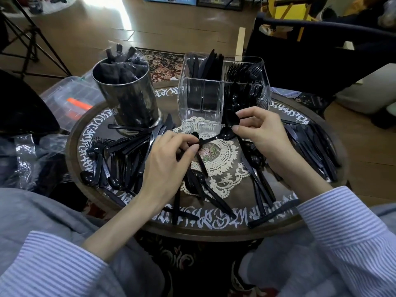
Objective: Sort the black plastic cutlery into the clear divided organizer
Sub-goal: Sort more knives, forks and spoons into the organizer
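1. Spoons (216,137) of black plastic look light, thin and a bit bendy; the long handle seems the best place to hold.
2. They are shiny and smooth, so they may slip.
3. Left hand (165,161) pinches one spoon's handle. Right hand (260,130) pinches another spoon's bowl.
4. Both spoons sit just in front of the clear organizer (201,108), over the round table (285,221).

Home — floral rug (165,65), wood floor (171,28)
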